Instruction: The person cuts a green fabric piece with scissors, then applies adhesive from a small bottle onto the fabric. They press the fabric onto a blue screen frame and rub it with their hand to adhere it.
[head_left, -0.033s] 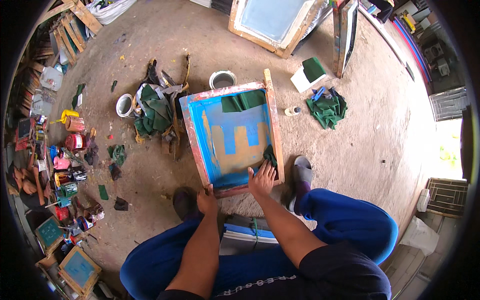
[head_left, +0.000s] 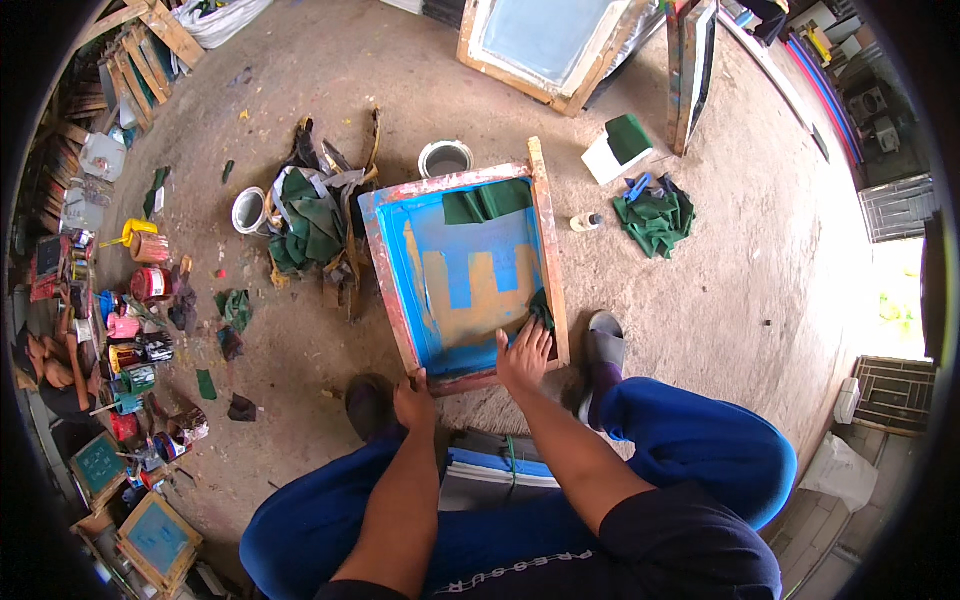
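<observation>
A wooden screen printing frame lies between my feet, its mesh coated blue with tan shapes showing in the middle. My left hand is closed around the frame's near left corner. At the near right inside corner, my right hand presses a small dark green cloth against the mesh edge, with the fingers partly over it. Another strip of green cloth lies across the mesh's far end. Beyond the frame's far edge stands a round tin.
A rag heap and a white tin sit left of the frame. On the right are a small bottle, crumpled green cloth and a white container. Paint cans crowd the far left. Another framed screen stands beyond.
</observation>
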